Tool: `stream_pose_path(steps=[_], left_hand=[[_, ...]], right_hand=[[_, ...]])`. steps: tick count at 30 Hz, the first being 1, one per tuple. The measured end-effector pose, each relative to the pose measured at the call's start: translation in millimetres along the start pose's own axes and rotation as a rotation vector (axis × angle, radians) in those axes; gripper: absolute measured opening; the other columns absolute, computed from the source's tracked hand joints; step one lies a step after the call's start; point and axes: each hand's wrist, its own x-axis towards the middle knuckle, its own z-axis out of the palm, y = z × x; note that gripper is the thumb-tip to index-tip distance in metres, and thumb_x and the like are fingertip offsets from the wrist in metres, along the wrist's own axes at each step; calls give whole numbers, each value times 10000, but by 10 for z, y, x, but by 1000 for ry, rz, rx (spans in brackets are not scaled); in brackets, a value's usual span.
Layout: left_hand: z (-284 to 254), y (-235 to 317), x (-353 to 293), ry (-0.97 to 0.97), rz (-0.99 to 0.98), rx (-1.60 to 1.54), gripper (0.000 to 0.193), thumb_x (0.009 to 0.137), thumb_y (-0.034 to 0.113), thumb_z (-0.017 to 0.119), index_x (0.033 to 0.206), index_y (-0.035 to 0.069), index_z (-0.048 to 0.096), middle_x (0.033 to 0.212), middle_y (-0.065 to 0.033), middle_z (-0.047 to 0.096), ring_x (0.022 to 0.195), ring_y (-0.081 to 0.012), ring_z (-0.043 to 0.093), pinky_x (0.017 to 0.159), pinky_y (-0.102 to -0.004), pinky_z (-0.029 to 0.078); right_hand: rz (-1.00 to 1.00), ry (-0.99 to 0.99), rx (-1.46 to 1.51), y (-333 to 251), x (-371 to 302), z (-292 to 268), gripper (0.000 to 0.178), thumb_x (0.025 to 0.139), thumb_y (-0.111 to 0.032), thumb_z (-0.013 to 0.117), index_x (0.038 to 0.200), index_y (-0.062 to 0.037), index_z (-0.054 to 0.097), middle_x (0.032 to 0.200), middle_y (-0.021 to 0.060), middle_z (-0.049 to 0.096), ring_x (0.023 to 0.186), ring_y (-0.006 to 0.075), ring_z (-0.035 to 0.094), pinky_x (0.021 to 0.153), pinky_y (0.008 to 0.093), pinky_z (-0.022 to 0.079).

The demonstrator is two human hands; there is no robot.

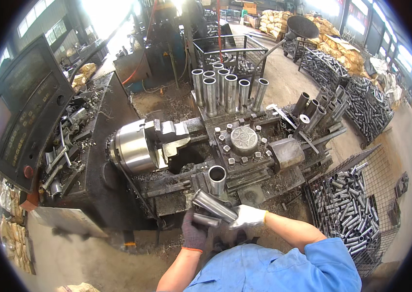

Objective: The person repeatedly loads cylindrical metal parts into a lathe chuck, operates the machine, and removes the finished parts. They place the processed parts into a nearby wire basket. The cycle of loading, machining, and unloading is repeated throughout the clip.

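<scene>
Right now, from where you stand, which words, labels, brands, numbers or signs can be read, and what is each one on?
None can be read with certainty.
Control panel: rows of markings, too blurred to read.
Round cap on the tool post: a raised pattern, no legible letters.
Caliper: any scale is too small to read.
Longer held tube and shorter held tube: no text seen.
</scene>
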Motion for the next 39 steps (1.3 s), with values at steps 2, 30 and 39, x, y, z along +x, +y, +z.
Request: stream_pose_path(steps=[2, 30, 39], left_hand=[[-98, 53, -59, 0, -58, 57, 566, 1036, 460, 532, 1362, -2, 553, 1325, -227, 659, 1222, -407, 644, 1088, -589, 500], [315, 983, 105, -255, 107, 170, 912, 942, 851, 468, 1259, 22, 680, 1005, -198, 764, 900, -374, 751, 817, -517, 638], [429, 719, -30, -159, 245, 222, 910, 965, 799, 531, 1487, 54, 530, 1422, -152, 627, 1280, -331, 607, 1137, -495, 480]], right_hand=[[-126, -54, 123, -84, -184, -54, 830, 699, -387, 917, 1370, 12, 633, 1200, 176, 749, 1070, 258, 708, 968, 411, 558], [-206, 603, -835, -391, 505, 385, 408, 850, -387, 776, 1070, -68, 649, 918, 168, 724, 806, 384, 749, 707, 511, 593], [-235, 86, 129, -1225, 239, -112, 762, 860, -367, 845, 1391, 102, 561, 969, 184, 761, 799, 185, 747, 755, 314, 606]])
